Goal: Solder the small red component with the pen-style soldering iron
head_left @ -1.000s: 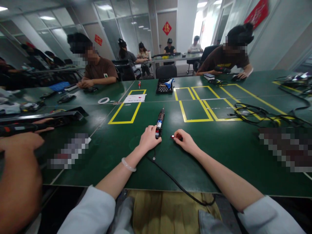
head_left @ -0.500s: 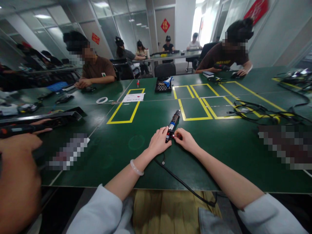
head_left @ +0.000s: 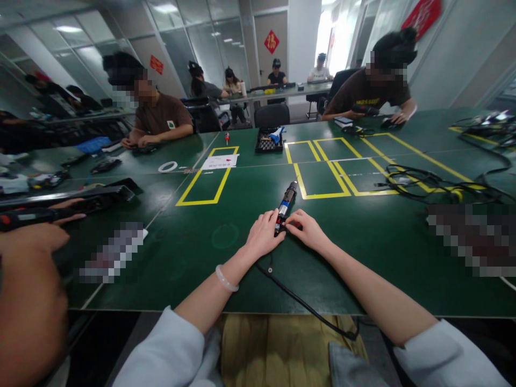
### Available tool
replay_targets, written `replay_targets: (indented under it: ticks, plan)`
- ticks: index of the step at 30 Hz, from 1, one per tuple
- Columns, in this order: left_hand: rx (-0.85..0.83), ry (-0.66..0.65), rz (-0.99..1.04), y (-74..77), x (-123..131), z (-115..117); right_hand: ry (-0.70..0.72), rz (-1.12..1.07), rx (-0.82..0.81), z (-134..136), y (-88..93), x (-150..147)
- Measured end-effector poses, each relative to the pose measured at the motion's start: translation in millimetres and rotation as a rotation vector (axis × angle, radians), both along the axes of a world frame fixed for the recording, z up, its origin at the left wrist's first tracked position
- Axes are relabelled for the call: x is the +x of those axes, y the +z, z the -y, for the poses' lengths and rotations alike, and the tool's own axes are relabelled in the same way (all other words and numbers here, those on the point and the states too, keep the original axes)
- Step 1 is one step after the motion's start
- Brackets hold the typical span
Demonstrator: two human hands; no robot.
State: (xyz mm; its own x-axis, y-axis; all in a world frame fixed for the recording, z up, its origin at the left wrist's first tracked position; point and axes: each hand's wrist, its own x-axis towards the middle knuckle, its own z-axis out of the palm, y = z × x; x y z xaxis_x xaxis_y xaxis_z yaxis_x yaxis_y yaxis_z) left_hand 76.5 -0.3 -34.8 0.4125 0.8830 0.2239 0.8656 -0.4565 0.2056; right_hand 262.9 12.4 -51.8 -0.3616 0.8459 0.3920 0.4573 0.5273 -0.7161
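A slim black corded power tool (head_left: pixel 287 199) with a blue band and a bare metal motor part lies tilted on the green table. My left hand (head_left: pixel 263 234) is closed over its rear left side, fingertips on the casing. Small red parts show at the rear end between my hands. My right hand (head_left: pixel 306 230) pinches at that end from the right; whatever sits in its fingertips is too small to name. From under my left hand a black cable (head_left: pixel 300 301) runs to the table's front edge, with a small ring terminal (head_left: pixel 270 270) on a thin lead beside it.
Yellow tape rectangles (head_left: pixel 325 196) mark the table. Beyond are a black tray (head_left: pixel 269 148), a red screwdriver (head_left: pixel 227 138), a paper sheet (head_left: pixel 220 162) and a tape roll (head_left: pixel 167 167). Coiled cables (head_left: pixel 415 183) lie right. A co-worker's arm (head_left: pixel 32 269) reaches in at left; others sit opposite.
My right fingertips have moved slightly left and up, closer against the tool's rear end. The left hand and the tool stay nearly in place.
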Motion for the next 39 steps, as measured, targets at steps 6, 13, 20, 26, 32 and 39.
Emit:
replay_targets:
  ticks: [6, 13, 20, 26, 32, 39]
  plan:
    - [0.014, 0.071, -0.047, 4.8, 11, 1, -0.010, -0.005, 0.011, 2, 3.9, 0]
    - [0.071, 0.140, -0.080, 5.0, 23, -5, -0.024, -0.091, -0.004, 2, -1.0, -1]
    - [0.097, 0.141, -0.150, 6.0, -13, -8, -0.013, -0.055, -0.012, -1, -2.3, 3]
    - [0.045, 0.263, -0.250, 12.6, -81, -18, 0.012, -0.032, -0.037, 0, -2.1, 2]
    - [-0.001, 0.440, -0.338, 17.4, -161, -33, 0.022, 0.001, -0.051, 0, -3.7, 3]
    - [-0.021, 0.643, -0.428, 18.9, -243, -55, 0.032, 0.018, -0.054, 0, -3.5, 2]
